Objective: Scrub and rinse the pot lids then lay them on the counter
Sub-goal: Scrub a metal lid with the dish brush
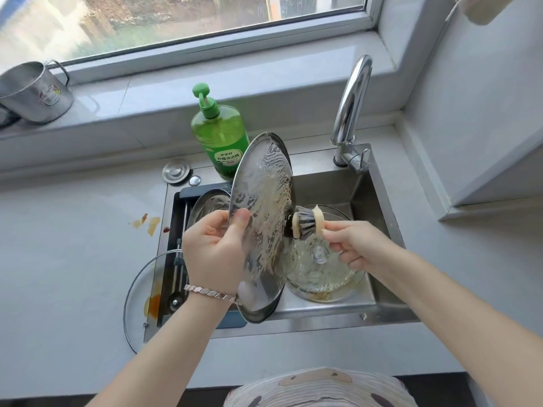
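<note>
Soapy steel lid point(264, 207) upright over the sink point(367, 183), left hand point(214, 251) gripping its rim; right hand point(352, 245) pinches brush point(304, 224) at its far face. Slick suds: it could slip onto glass lid point(320, 271) below.

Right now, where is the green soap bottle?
In the head view, the green soap bottle stands behind the sink, left of the faucet, partly hidden by the steel lid in the left hand.

Sudsy steel lid point(264, 227) upright over sink point(373, 186); glass lid point(323, 277) flat inside; 2nd glass lid point(138, 289), stained, partly on counter point(73, 245).
</note>
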